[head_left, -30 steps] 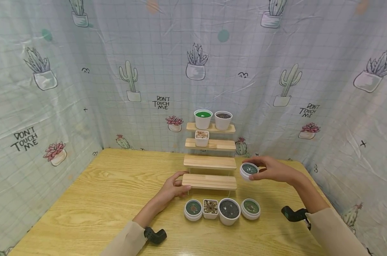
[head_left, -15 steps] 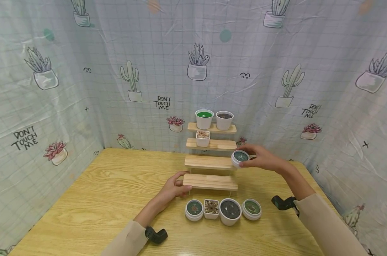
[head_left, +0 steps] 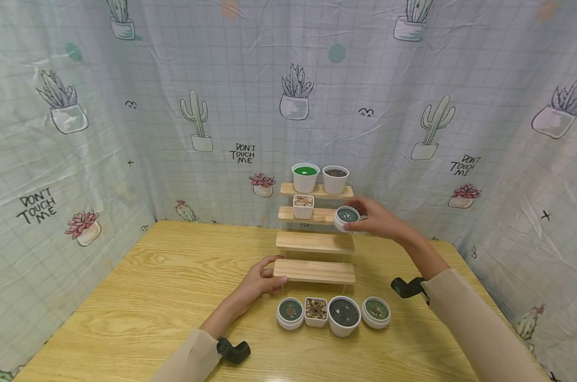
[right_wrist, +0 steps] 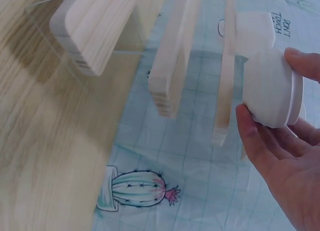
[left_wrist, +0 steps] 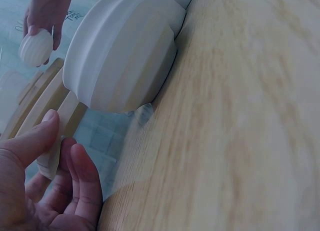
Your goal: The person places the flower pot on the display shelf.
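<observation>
In the head view my right hand (head_left: 376,218) holds a round white pot (head_left: 347,215) with a dark blue-green top, between thumb and fingers. The pot is at the right end of the second-highest board (head_left: 324,215) of a stepped wooden stand; the right wrist view does not settle whether pot (right_wrist: 270,88) and board touch. My left hand (head_left: 257,280) grips the left end of the lowest board (head_left: 314,270), thumb on top, as the left wrist view confirms. A square pot (head_left: 303,207) of pale pebbles occupies the left of the second-highest board.
On the top board stand a green-topped pot (head_left: 305,178) and a brown-topped pot (head_left: 335,180). Before the stand, a row holds a round pot (head_left: 290,313), a square pebble pot (head_left: 315,312), a large dark-filled pot (head_left: 344,317) and a low green-topped pot (head_left: 376,313). A printed curtain (head_left: 231,106) hangs behind.
My right hand has carried the round pot left and upward, from beside the stand to the second-highest board. The left hand has kept its grip on the lowest board.
</observation>
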